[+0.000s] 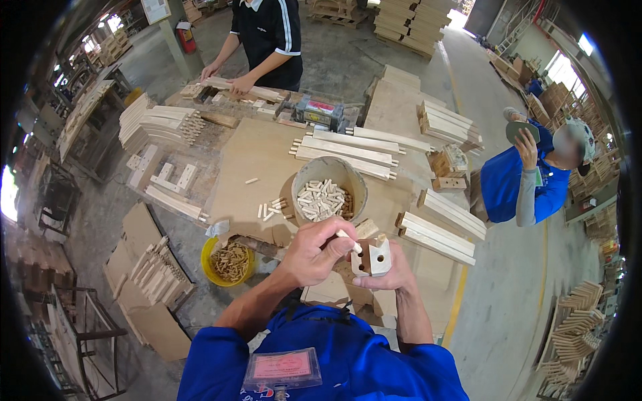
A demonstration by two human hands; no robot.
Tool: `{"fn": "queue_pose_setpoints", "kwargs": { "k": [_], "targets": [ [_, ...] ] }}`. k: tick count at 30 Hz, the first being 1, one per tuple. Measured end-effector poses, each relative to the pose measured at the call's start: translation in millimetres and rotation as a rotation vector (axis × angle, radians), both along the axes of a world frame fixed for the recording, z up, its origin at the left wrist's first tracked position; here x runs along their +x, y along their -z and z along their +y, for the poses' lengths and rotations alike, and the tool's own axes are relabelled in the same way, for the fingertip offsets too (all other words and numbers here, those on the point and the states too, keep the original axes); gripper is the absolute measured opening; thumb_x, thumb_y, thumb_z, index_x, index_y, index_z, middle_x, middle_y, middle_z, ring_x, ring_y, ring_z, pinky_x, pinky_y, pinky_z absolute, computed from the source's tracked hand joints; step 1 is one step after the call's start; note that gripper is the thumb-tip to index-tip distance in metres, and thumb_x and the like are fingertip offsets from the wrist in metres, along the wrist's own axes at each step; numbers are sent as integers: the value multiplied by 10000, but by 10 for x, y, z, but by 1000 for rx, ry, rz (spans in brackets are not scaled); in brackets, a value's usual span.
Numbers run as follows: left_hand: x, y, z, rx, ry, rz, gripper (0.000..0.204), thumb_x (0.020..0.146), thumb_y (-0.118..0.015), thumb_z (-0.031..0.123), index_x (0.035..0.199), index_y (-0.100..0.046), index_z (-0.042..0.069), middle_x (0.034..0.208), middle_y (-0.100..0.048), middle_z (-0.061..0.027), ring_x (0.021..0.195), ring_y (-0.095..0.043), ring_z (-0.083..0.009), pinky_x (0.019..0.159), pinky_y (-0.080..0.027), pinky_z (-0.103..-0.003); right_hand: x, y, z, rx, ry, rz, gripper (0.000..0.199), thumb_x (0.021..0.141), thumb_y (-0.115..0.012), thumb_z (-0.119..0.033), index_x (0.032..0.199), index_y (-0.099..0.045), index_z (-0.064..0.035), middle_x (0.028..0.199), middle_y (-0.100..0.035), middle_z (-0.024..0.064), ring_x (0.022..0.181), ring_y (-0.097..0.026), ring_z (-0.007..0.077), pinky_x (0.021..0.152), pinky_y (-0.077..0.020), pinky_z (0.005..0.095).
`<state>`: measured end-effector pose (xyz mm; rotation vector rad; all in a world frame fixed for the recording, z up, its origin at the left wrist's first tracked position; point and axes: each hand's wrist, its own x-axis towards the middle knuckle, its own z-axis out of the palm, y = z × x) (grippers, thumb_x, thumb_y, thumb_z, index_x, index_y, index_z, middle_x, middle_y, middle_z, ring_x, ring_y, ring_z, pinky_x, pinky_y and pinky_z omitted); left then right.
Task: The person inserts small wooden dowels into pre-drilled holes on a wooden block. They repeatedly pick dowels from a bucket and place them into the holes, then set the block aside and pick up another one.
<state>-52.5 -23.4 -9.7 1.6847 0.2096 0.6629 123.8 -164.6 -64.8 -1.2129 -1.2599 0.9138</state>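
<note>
My left hand pinches a short pale wooden dowel between thumb and fingers. The dowel's lower end is at a hole in a wooden block; whether it has entered, I cannot tell. My right hand is closed around that block, which has several dark round holes in its near face. Another dowel stands out of the block's far side. Just beyond my hands, a round grey bucket holds many loose dowels. Several more dowels lie on the cardboard left of it.
A yellow bucket of darker dowels stands at the left. Wooden rails and stacked slats lie on the cardboard-covered table. Across it, a person in black handles wood. Another in blue stands at the right.
</note>
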Motion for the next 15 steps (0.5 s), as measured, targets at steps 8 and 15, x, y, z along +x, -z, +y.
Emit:
{"fn": "queue_pose_setpoints", "kwargs": {
  "k": [8,15],
  "targets": [
    [156,44,119,122,75,147,210,994,-622,206,972,-643,-2,864,-687,-111,775,-679,-245,707,-521,-357,87,110,57,-32,21,28,463,648,-895,-138,1057,-704,-34,819,-691,28,715,-641,130,678,-515,288],
    [228,56,179,362,35,193,143,943,-666,135,964,-648,-6,855,-665,-154,767,-671,-334,665,-514,-364,177,112,31,-159,103,-23,586,582,-936,-169,1098,-705,-14,871,-720,48,767,-685,149,712,-543,299]
  ]
}}
